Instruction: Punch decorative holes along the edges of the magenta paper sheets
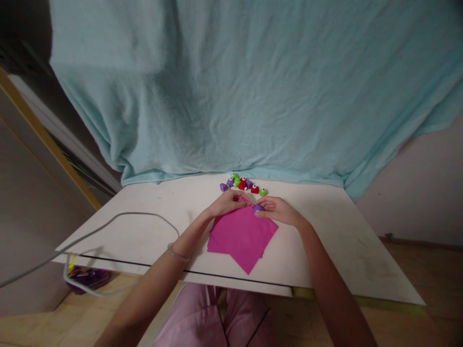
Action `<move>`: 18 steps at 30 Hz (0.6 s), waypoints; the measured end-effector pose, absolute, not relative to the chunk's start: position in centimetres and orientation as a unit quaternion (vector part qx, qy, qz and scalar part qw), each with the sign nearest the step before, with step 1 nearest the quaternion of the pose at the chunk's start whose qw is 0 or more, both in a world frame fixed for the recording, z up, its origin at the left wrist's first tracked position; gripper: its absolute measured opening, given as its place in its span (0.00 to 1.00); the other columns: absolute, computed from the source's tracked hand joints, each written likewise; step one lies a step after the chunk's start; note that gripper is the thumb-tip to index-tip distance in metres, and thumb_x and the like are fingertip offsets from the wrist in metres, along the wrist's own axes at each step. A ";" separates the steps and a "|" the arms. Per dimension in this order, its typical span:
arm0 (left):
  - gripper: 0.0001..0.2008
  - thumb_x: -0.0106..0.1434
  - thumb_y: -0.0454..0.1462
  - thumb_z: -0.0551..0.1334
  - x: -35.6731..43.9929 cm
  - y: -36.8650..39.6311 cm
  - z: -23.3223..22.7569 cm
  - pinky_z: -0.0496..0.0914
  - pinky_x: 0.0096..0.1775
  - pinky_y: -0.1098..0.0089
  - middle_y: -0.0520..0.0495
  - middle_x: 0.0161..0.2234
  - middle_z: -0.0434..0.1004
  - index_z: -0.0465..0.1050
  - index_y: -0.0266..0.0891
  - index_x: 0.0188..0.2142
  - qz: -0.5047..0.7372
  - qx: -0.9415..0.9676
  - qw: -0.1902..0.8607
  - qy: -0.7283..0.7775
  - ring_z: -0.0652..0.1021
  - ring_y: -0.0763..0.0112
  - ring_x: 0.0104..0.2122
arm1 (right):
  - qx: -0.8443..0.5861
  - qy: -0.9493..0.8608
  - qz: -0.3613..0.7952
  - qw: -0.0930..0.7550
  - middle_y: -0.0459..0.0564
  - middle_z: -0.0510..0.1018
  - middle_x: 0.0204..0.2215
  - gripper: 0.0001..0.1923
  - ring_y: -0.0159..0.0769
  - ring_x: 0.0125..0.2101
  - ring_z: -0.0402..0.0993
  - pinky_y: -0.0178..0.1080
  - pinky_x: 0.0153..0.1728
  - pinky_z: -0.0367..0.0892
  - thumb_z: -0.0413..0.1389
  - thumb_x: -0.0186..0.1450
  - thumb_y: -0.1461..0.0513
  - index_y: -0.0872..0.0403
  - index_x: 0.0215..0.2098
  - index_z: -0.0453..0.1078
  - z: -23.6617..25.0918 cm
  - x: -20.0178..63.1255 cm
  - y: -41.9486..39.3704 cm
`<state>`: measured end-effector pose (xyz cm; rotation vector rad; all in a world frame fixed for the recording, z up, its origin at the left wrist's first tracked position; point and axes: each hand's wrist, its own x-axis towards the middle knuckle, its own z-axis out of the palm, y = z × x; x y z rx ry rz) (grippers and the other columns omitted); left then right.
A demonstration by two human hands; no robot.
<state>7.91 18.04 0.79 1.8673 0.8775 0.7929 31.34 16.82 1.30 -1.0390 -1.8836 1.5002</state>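
Note:
Several magenta paper sheets (243,236), stacked at differing angles, lie on the white table (336,231). My left hand (229,201) is at their upper corner, its thumb and fingers closed at the paper's edge. Between the thumb and fingers of my right hand (277,210) is a small rounded purple toy (258,208), held at the upper right edge of the paper. Small dark marks show on the paper between my hands; what they are cannot be made out. Just beyond my fingers sit small toys with white eyes: a red toy (243,183), a green toy (264,192) and several others.
A light blue cloth (253,96) hangs behind the table's far edge. On the left, a grey cable (126,213) loops over the table and past its front edge. Below it, a dark purple shiny bag (88,278) is partly hidden under the table.

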 end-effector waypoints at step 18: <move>0.09 0.59 0.38 0.59 9.2 17.6 0.1 0.67 0.39 0.71 0.49 0.33 0.78 0.76 0.36 0.34 0.364 0.775 0.335 0.394 0.75 0.69 0.34 | -0.404 -0.656 0.572 0.282 0.53 0.79 0.36 0.26 0.39 0.37 0.76 0.41 0.42 0.70 0.68 0.51 0.55 0.56 0.45 0.71 0.2 31.0 17.3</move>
